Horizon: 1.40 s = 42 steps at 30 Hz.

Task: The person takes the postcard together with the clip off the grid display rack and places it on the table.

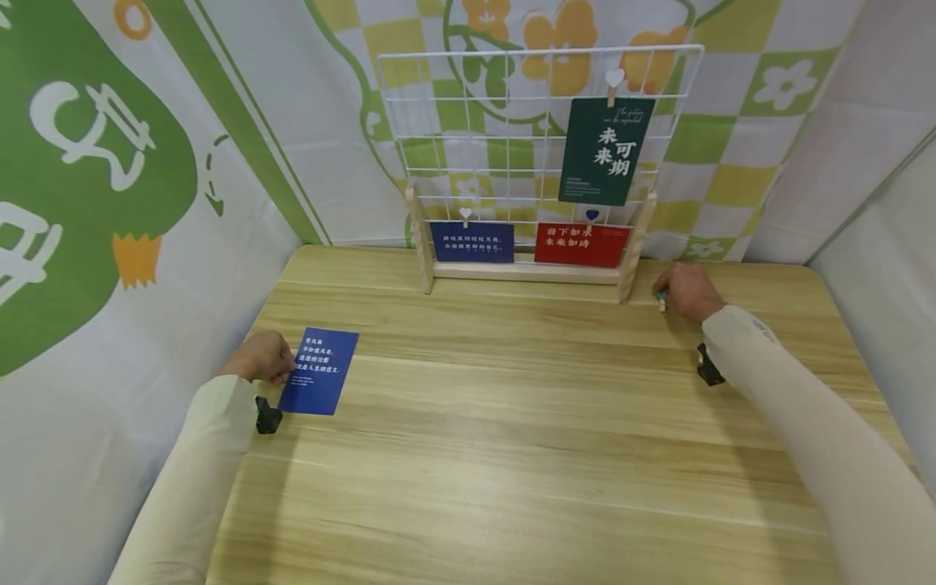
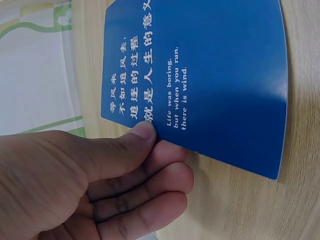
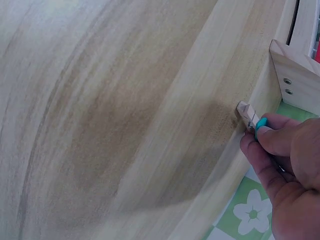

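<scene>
My left hand (image 1: 262,356) pinches the left edge of a blue postcard (image 1: 322,374) with white lettering, at the table's left side. In the left wrist view the thumb lies on the card's printed face and the fingers curl beneath its edge. Over at the right, beside the rack's foot, my right hand (image 1: 689,291) holds a small wooden clothespin (image 3: 247,113) between thumb and fingers. A teal piece (image 3: 261,124) on the clothespin shows by the thumb, partly covered by it.
A white wire grid rack (image 1: 504,154) on wooden feet stands at the table's back. Clothespins hold a green card (image 1: 585,175), a red card (image 1: 581,252) and a small blue card (image 1: 471,244) on it. Patterned cloth (image 1: 680,138) hangs behind the wooden table (image 1: 497,455).
</scene>
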Each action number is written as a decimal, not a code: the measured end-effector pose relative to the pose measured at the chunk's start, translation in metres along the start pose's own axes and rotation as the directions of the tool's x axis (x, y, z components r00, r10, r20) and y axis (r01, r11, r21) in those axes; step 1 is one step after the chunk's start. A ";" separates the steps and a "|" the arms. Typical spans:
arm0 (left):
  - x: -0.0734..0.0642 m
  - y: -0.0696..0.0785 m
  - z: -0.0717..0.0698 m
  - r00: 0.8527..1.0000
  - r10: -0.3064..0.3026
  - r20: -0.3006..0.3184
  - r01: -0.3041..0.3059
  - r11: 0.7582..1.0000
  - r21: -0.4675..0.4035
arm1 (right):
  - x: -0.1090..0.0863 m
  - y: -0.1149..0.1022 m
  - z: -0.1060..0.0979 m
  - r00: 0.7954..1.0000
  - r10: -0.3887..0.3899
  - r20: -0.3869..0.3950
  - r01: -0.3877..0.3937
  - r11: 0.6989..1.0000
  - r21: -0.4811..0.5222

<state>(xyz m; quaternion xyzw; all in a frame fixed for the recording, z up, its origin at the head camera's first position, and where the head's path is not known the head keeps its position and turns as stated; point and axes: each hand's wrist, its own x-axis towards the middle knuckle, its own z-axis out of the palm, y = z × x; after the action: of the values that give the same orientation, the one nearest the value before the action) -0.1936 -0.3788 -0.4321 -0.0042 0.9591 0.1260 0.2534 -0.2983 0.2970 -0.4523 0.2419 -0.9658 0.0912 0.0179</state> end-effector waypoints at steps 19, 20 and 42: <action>-0.002 -0.005 -0.006 1.000 -0.021 -0.010 0.021 0.998 0.063 | -0.006 0.000 0.009 0.996 0.070 -0.050 -0.066 0.995 0.075; -0.002 -0.004 -0.006 1.000 -0.026 -0.008 0.027 0.998 0.061 | -0.006 0.000 0.010 0.996 0.067 -0.055 -0.063 0.995 0.071; 0.000 -0.003 -0.006 0.997 -0.077 -0.016 0.078 0.994 0.077 | -0.010 -0.002 0.012 0.993 0.056 -0.101 -0.050 0.997 0.058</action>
<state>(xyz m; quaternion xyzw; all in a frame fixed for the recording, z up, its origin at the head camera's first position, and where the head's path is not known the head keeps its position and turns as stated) -0.1967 -0.3830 -0.4274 -0.0325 0.9639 0.0788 0.2521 -0.2888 0.2981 -0.4642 0.2115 -0.9668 0.1306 0.0584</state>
